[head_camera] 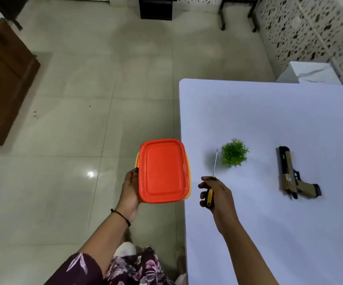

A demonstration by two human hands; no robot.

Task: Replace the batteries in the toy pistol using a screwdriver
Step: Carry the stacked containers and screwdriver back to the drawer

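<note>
A tan and black toy pistol lies flat on the white table, well to the right of both hands. My right hand grips the yellow and black handle of a screwdriver, its thin shaft pointing away from me over the table's left part. My left hand holds an orange container with a red lid from its left side, in the air just off the table's left edge. What is inside the container is hidden.
A small green artificial plant stands on the table just right of the screwdriver tip. A brown wooden cabinet stands at far left on the tiled floor. A speckled wall and a white box lie beyond the table.
</note>
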